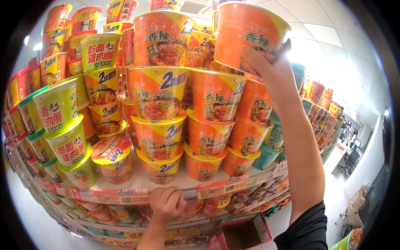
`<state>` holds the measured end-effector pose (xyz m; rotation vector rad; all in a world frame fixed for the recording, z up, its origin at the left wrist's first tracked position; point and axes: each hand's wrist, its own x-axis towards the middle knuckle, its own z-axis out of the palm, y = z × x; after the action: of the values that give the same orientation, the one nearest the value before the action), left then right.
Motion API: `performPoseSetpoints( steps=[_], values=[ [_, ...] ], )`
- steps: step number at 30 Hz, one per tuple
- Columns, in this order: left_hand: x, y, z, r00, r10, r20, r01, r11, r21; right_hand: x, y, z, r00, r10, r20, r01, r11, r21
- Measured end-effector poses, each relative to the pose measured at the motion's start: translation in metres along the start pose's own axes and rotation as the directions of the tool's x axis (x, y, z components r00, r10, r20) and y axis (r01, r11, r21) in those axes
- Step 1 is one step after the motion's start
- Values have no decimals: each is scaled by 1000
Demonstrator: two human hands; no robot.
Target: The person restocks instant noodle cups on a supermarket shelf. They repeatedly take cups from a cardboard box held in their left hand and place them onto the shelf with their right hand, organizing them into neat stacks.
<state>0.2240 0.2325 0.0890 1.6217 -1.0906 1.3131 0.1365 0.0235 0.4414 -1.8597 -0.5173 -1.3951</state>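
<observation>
**Large noodle tub in the right hand, close above crowded stacks**

From my remote seat I find the orange tub (243,31) at the upper right of the frame, tilted, with the right hand (266,60) at its lower right side. The hand looks closed on it, thumb across the near wall; the other fingers are mostly hidden, so I can't tell how firm the hold is. Nor can I tell whether the base touches the stack below.

I expect it to be light for its bulk, with a thin wall that would dent under a hard pinch and a smooth, shiny face that could slip. I'd favour a broad, gentle hold low on the taper, ideally with a palm under the base, and keep pressure off the lid.

The left hand (166,204) is curled at the price strip (223,187) along the shelf front, lower centre, with no tub in it; whether it clasps the edge I can't say.

The white shelf (141,174) carries close-set stacked tubs (160,93), with green tubs (70,143) toward the left. A red box (261,229) stands open at bottom centre-right. Beyond, a desk (338,157) and dark chair (352,160) occupy the far right beneath a bright panelled ceiling (329,35).
</observation>
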Motion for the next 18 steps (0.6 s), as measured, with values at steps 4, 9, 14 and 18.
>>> performPoseSetpoints(
  steps=[4,9,14,18],
  values=[
    [-2,-4,-2,1000,18,-11,-18,1000,-14,14,23,13,999,25,-33,-33,968,-249],
    [-2,-3,-4,999,20,31,-19,999,-36,10,33,31,997,82,-11,-81,955,-285],
    [-2,-4,-4,999,26,40,-24,998,-54,12,33,35,994,111,-18,-109,924,-366],
    [0,-1,-4,999,27,45,-24,998,-63,14,48,35,986,130,-103,-166,801,-576]
  ],
)
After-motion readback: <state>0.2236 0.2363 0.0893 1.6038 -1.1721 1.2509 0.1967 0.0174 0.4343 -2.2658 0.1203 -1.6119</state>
